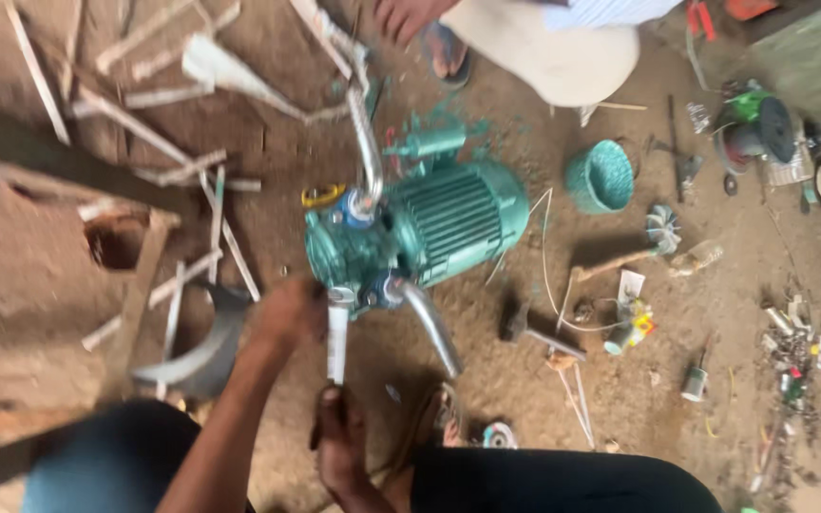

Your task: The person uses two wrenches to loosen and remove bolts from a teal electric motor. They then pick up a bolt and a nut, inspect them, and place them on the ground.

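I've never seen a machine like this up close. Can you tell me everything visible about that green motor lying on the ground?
The teal-green ribbed metal motor pump lies on its side on the brown dirt floor. Its finned round body joins a blockier pump end with chipped paint. Curved silvery metal pipes stick out above and below. The left hand rests at the pump end; the right hand sits just below a short pale pipe coming off it.
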{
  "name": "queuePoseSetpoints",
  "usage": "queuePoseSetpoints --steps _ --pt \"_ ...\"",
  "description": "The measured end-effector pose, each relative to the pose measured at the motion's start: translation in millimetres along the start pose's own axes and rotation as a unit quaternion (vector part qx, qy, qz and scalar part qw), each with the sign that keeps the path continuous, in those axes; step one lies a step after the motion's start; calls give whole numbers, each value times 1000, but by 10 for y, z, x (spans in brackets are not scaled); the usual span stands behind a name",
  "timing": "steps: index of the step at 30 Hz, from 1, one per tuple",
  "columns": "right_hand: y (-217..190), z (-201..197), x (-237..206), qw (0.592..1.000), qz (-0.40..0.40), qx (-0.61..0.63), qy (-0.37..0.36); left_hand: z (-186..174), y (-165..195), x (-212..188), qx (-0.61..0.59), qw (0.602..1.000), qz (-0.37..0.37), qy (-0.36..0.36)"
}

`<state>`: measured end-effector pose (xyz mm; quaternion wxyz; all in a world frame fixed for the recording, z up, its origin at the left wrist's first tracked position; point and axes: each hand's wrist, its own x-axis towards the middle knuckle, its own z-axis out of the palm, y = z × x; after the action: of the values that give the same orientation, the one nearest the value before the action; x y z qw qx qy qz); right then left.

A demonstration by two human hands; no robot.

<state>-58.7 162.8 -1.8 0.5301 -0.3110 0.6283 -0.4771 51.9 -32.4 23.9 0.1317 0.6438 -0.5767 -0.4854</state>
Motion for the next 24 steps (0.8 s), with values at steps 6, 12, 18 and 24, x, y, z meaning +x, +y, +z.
queuePoseSetpoints --steps 6,12,18,24 --pt "32 -272 306 984 -101 -111 93 305 69 -158 -188 974 -18 -127" --pt "-26 -438 187 943 -19 -295 156 652 -69 -184 -315 930 12 -189" --pt "-262 -342 141 968 -81 -221 88 488 -36 -267 -236 951 74 -184" --pt "-317 -206 2 929 -45 -357 87 183 261 -549 -126 992 17 -8"
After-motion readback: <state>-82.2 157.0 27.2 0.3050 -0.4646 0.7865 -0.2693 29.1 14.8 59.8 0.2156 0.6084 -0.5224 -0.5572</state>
